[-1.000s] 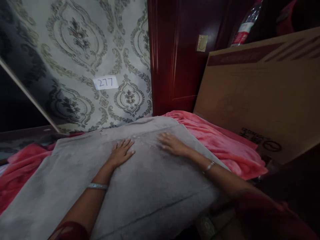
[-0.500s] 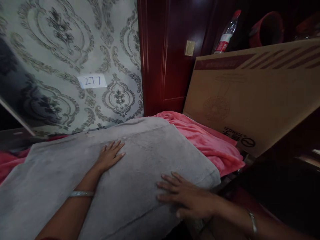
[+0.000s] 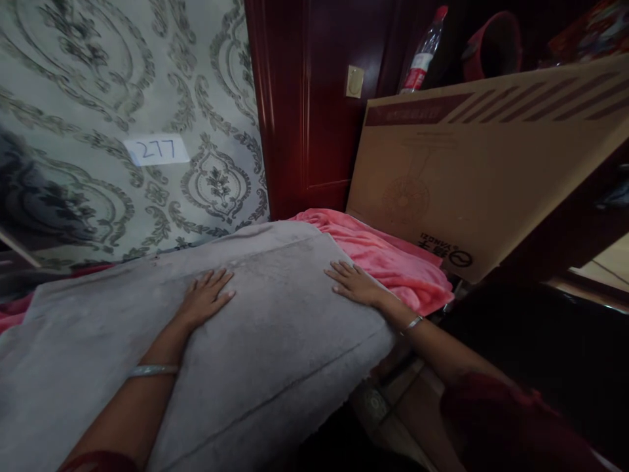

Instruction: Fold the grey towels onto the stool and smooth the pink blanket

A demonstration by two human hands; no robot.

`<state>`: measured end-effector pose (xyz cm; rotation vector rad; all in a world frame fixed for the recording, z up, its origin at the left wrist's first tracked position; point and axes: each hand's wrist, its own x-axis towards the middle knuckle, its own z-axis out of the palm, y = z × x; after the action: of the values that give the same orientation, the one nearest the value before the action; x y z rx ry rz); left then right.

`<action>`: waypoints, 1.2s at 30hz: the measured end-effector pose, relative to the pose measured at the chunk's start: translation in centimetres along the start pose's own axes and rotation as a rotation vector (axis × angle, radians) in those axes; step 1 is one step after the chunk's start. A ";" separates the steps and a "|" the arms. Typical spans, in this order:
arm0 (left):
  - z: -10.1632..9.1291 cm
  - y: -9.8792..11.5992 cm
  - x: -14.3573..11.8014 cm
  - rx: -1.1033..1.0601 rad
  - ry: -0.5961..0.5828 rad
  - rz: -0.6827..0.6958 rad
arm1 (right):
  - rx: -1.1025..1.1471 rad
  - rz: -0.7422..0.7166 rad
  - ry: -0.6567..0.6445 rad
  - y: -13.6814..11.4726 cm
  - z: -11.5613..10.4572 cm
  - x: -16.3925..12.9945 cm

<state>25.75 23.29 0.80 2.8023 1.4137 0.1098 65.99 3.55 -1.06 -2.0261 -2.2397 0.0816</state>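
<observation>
A grey plush cloth lies spread out with fold lines across it and a few slight wrinkles. My left hand rests flat on its middle, fingers spread, a pale bangle on the wrist. Farther to the right, my right hand lies on the cloth close to its right edge, fingers stretched out and palm down. Neither hand grips anything. Beneath the grey cloth, a pink blanket shows in loose folds at the back right, and more pink peeks out at the far left.
A large cardboard box leans at the right. Behind it stand a plastic bottle with a red cap and a red round object. A dark red panel and patterned wallpaper with a paper label reading 277 form the back.
My right hand has moved away from me, from the cloth's near right side toward its far right edge. My left hand stays at about the same spot. The view has shifted slightly right.
</observation>
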 end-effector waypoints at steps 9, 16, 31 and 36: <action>-0.5 0.9 -0.2 -0.019 0.009 0.012 | -0.005 -0.055 0.011 -1.6 2.1 -9.6; -1.6 5.4 -3.2 -0.044 -0.025 0.236 | -0.010 -0.046 0.048 -1.7 2.8 -10.4; -1.3 8.1 -22.0 -0.342 -0.221 0.488 | -0.032 -0.064 0.137 -1.1 4.0 -10.6; -3.5 3.6 -28.2 -0.520 -0.171 0.189 | 0.093 -0.107 0.214 0.4 4.4 -10.7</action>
<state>11.70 -1.61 2.68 2.4328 0.9177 0.1993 66.84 -6.88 -6.03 -1.7736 -2.1635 -0.0385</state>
